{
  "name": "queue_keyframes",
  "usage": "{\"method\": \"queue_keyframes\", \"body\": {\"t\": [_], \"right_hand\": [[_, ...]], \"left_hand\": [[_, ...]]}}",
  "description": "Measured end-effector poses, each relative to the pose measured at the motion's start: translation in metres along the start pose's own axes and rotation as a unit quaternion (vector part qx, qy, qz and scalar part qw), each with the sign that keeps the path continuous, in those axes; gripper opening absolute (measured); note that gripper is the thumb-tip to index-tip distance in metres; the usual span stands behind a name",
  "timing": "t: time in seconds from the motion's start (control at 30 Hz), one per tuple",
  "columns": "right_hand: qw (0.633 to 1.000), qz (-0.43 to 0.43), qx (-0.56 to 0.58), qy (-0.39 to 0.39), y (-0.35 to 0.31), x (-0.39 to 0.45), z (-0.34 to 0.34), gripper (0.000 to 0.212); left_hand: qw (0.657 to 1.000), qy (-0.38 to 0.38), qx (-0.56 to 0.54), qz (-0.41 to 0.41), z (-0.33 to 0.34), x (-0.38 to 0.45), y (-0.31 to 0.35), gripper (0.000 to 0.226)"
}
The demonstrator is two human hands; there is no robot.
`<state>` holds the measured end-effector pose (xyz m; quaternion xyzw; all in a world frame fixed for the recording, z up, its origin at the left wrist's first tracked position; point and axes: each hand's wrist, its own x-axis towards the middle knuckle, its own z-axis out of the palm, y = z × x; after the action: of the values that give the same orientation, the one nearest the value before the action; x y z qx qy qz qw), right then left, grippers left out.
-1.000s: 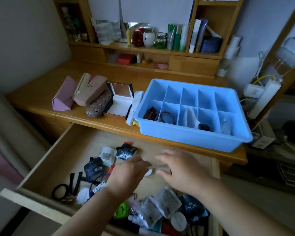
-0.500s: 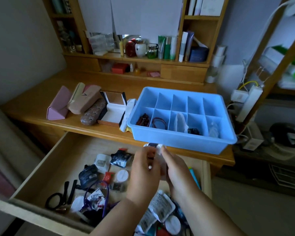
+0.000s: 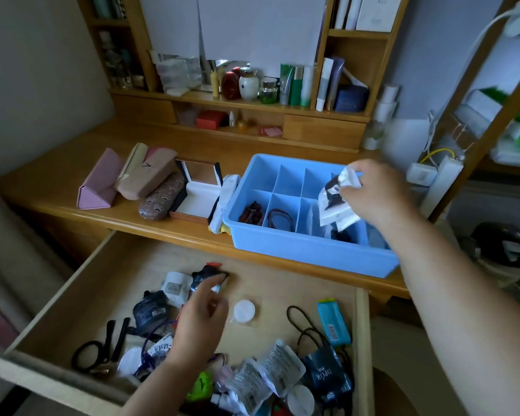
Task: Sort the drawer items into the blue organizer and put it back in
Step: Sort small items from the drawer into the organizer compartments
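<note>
Small white-and-black plastic sachets [image 3: 338, 199] are pinched in the right hand [image 3: 376, 190] above the blue plastic compartment organizer [image 3: 306, 253] on the wooden desk [image 3: 57, 187]. Loosely spread, the left hand [image 3: 203, 310] is held over the open wooden drawer [image 3: 282, 283]. If released carelessly, a slick sachet could be dropped into the wrong compartment.

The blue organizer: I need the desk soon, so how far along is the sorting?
Barely begun. Done: the blue organizer on the desk holds a few things, among them a dark beaded piece and a hair tie. In hand: the right hand holds white sachets over its compartments; the left hand reaches into the drawer. Left: scissors, packets and cords in the drawer, then the organizer goes back in.
</note>
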<state>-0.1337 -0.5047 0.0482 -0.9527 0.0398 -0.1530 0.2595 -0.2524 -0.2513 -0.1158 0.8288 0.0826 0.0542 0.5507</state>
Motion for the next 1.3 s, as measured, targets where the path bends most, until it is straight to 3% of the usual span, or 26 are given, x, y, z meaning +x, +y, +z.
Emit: {"method": "queue_keyframes", "body": {"t": [0.03, 0.13, 0.23, 0.37, 0.4, 0.47, 0.6, 0.7, 0.8, 0.9, 1.0, 1.07, 1.13, 1.2, 1.3], "right_hand": [[0.997, 0.0, -0.068, -0.048, -0.004, 0.012, 0.003, 0.018], [0.958, -0.014, -0.233, -0.167, -0.022, 0.03, 0.024, 0.005], [0.931, -0.019, -0.302, -0.201, -0.023, 0.03, 0.055, 0.01], [0.951, -0.003, -0.278, -0.138, -0.016, 0.021, 0.086, 0.046], [0.953, -0.005, -0.274, -0.129, -0.013, 0.021, 0.087, 0.042], [0.952, -0.033, -0.27, -0.141, -0.007, 0.021, 0.085, 0.012], [0.95, -0.076, -0.231, -0.197, 0.0, 0.017, 0.079, 0.027], [0.982, -0.06, -0.125, -0.127, 0.004, 0.006, 0.078, 0.022], [0.986, -0.091, -0.127, -0.057, 0.004, -0.014, 0.077, 0.032], [0.965, -0.167, -0.202, 0.004, 0.007, -0.036, 0.075, 0.064], [0.934, -0.172, -0.308, -0.053, 0.006, -0.047, 0.072, 0.09], [0.925, -0.179, -0.325, -0.079, 0.007, -0.046, 0.071, 0.084], [0.939, -0.197, -0.277, -0.049, 0.013, -0.047, 0.07, 0.068], [0.96, -0.222, -0.169, 0.035, 0.022, -0.052, 0.071, 0.051], [0.961, -0.245, -0.061, 0.116, 0.029, -0.062, 0.067, 0.039]], "left_hand": [[1.0, 0.01, 0.028, -0.01, -0.004, -0.003, -0.014, 0.035], [0.994, 0.065, 0.076, -0.045, -0.021, -0.009, -0.043, 0.033], [0.989, 0.101, 0.08, -0.068, -0.037, -0.007, -0.054, 0.032], [0.98, 0.149, 0.085, -0.097, -0.064, -0.002, -0.062, 0.036], [0.978, 0.156, 0.089, -0.101, -0.07, -0.001, -0.065, 0.037], [0.976, 0.152, 0.116, -0.108, -0.079, 0.001, -0.069, 0.035], [0.961, 0.062, 0.249, -0.098, -0.082, 0.005, -0.073, 0.028], [0.949, -0.013, 0.315, -0.013, -0.077, 0.008, -0.076, 0.026], [0.905, -0.121, 0.404, 0.054, -0.057, 0.013, -0.079, 0.035], [0.834, -0.177, 0.52, 0.059, -0.036, 0.023, -0.083, 0.048], [0.782, -0.182, 0.592, 0.072, -0.024, 0.031, -0.087, 0.043], [0.752, -0.183, 0.626, 0.092, -0.022, 0.034, -0.087, 0.035], [0.737, -0.184, 0.639, 0.124, -0.024, 0.035, -0.084, 0.029], [0.76, -0.163, 0.614, 0.135, -0.03, 0.035, -0.079, 0.028], [0.836, -0.116, 0.525, 0.108, -0.044, 0.028, -0.064, 0.03]]}}
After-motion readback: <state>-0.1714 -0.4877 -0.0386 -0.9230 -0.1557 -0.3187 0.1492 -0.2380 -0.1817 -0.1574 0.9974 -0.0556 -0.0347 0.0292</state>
